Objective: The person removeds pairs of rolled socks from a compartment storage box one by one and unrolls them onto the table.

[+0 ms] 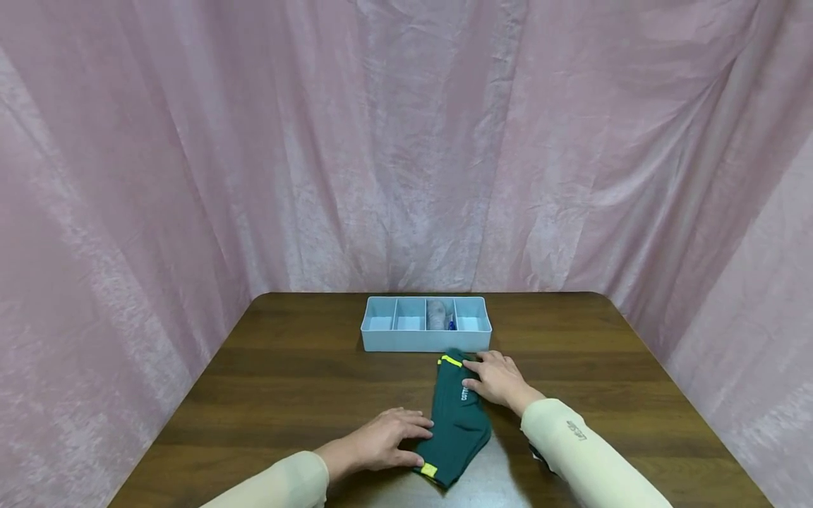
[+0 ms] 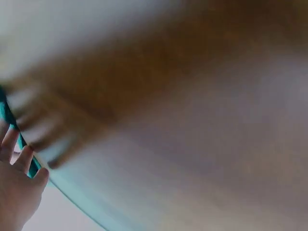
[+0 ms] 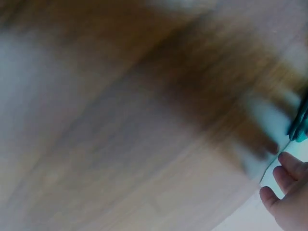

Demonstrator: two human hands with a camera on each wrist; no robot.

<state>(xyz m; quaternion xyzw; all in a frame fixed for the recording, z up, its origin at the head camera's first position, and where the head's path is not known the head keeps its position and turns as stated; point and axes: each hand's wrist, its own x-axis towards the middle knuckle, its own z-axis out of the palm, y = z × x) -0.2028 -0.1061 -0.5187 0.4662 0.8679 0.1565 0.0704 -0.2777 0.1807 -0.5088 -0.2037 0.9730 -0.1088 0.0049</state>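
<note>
A pair of dark green socks (image 1: 459,430) with yellow bands and white lettering lies flat on the wooden table, stretching from the blue tray toward the front. My left hand (image 1: 390,441) is at the left side of its near end, fingertips and thumb at the fabric's edge. On the far right side, my right hand (image 1: 498,381) touches the socks near the lettering with fingers loosely extended. In the left wrist view, the hand (image 2: 19,187) appears at the lower left beside a strip of green cloth. The right wrist view catches the fingers (image 3: 284,178) near the green edge.
Behind the socks stands a light blue divided tray (image 1: 425,342); one compartment holds a grey rolled item (image 1: 436,315) with something small and blue. A dark object (image 1: 538,455) is partly hidden under the right forearm. Pink curtains (image 1: 406,141) surround the table (image 1: 286,388).
</note>
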